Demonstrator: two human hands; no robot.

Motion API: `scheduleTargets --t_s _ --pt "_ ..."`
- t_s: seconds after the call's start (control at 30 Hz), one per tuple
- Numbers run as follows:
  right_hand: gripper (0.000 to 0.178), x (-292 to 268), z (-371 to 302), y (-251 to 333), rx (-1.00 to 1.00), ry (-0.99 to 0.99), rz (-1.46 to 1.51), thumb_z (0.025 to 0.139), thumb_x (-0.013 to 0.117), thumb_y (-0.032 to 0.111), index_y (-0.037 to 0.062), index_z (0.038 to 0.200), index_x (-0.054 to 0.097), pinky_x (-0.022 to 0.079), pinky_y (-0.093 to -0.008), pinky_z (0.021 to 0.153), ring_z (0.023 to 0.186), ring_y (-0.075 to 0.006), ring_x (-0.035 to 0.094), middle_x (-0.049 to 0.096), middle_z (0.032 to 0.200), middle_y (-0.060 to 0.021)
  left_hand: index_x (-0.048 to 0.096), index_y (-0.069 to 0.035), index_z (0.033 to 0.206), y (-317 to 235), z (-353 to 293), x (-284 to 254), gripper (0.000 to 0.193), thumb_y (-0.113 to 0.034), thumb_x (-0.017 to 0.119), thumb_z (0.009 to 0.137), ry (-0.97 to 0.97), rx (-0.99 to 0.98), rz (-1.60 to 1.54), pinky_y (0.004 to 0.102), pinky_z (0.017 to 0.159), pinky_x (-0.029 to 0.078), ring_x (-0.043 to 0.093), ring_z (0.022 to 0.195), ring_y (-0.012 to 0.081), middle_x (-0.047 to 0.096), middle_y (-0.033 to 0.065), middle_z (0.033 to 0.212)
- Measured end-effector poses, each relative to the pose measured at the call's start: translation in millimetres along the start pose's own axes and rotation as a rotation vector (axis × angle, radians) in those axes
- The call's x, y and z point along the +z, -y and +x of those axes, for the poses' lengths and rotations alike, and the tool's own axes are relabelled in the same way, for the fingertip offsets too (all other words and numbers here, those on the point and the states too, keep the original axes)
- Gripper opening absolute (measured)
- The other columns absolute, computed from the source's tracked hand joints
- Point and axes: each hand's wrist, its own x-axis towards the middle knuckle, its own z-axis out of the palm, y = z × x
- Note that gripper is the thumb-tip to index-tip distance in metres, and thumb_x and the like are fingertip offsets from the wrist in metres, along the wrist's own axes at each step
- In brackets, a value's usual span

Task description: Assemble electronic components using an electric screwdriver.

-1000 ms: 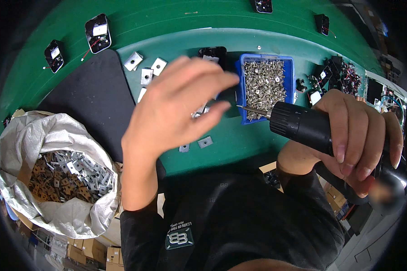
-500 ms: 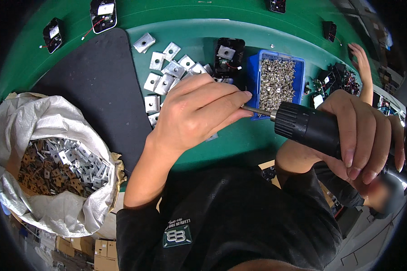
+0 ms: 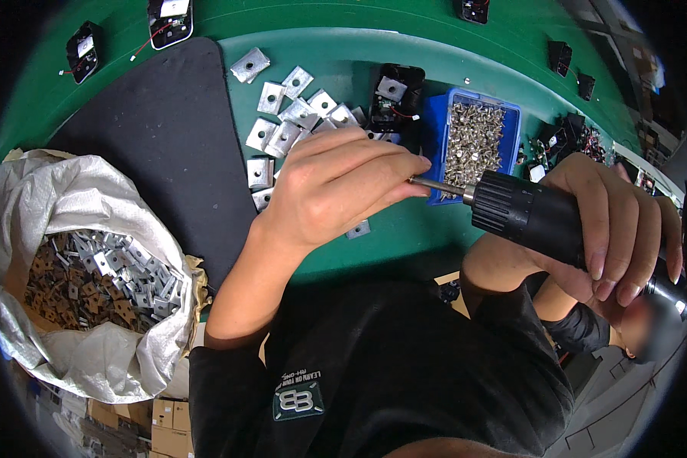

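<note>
Nearest, the right hand [image 3: 611,229] is wrapped tight around a black electric screwdriver [image 3: 530,214], whose bit [image 3: 435,185] meets the fingertips of the left hand [image 3: 336,191], pinched together at its tip, apparently seating a screw too small to see. Beyond lies the green counter [image 3: 404,229]. Loose square metal plates [image 3: 286,126] lie scattered there, and a sack [image 3: 84,267] holds many more, so plenty seems left. Farther off sit a blue screw tray [image 3: 473,141] and a black casing [image 3: 395,91].

Green bench [image 3: 404,237] carries black mat [image 3: 168,145], metal plates [image 3: 282,122], blue screw bin [image 3: 473,141].
</note>
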Motion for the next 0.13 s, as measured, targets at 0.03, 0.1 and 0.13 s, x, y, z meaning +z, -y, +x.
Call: scheduleTargets --t_s 0.03,0.1,0.13 --pt "0.047 0.4 0.0 1.0 -0.035 -0.010 0.026 0.066 0.088 -0.002 0.0162 0.102 0.064 0.058 -0.0211 0.076 0.074 -0.0062 0.067 0.069 0.078 0.0047 0.073 0.004 0.091 1.0 1.5 1.5 0.028 -0.019 0.078 0.076 -0.003 0.010 -0.008 0.0271 0.054 0.048 0.064 0.064 0.0198 0.071 0.0127 0.081" --pt "0.049 -5.0 2.3 19.9 0.019 0.065 -0.144 0.066 0.088 0.000 0.0168 0.104 0.063 0.058 -0.0212 0.078 0.076 -0.0062 0.067 0.069 0.080 0.0048 0.073 0.004 0.092 1.8 3.3 3.0 0.028 -0.019 0.078 0.077 -0.004 0.019 -0.019 0.0269 0.054 0.048 0.065 0.064 0.0204 0.072 0.0129 0.082" --pt "0.050 -8.1 6.8 30.5 0.072 0.141 -0.303 0.065 0.089 0.002 0.0173 0.105 0.063 0.058 -0.0213 0.079 0.077 -0.0061 0.067 0.069 0.081 0.0049 0.073 0.004 0.093 1.9 3.8 2.7 0.029 -0.019 0.078 0.077 -0.002 0.019 -0.019 0.0268 0.054 0.048 0.065 0.065 0.0209 0.072 0.0127 0.082"
